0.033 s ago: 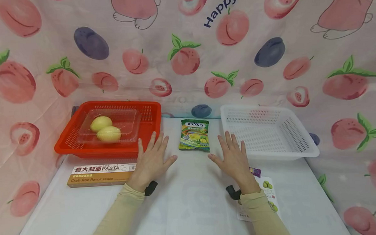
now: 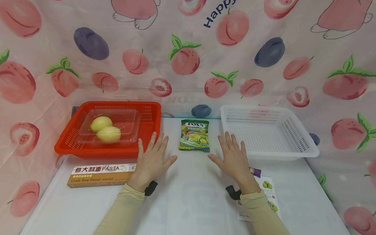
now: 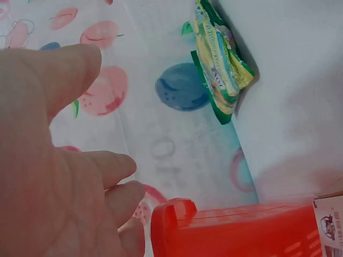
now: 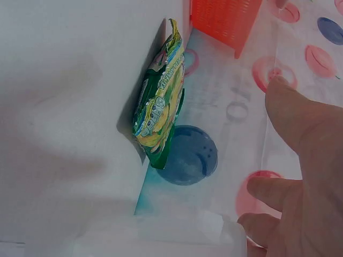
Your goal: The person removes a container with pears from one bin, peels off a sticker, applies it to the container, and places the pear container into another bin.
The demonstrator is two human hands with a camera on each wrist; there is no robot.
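Note:
My left hand (image 2: 150, 164) hovers palm down with fingers spread, close to the near right corner of a red basket (image 2: 65, 147). In that basket sits a clear plastic box (image 2: 133, 116) with two pale yellow round fruits (image 2: 108, 134). Between the hands lies a green Fox's candy bag (image 2: 194, 135), touched by neither. My right hand (image 2: 233, 161), also spread and holding nothing, is near the front left corner of a white basket (image 2: 259, 138). Partly behind the left hand is a pasta box (image 2: 98, 175). The left wrist view shows the candy bag (image 3: 222, 64) beyond the thumb.
Under the right forearm lies a printed card (image 2: 267, 188) with green fruit pictures, partly covered. A small purple packet (image 2: 255, 171) peeks out beside the right wrist. A peach-patterned cloth (image 2: 186, 92) rises behind and at both sides of the white table (image 2: 183, 210).

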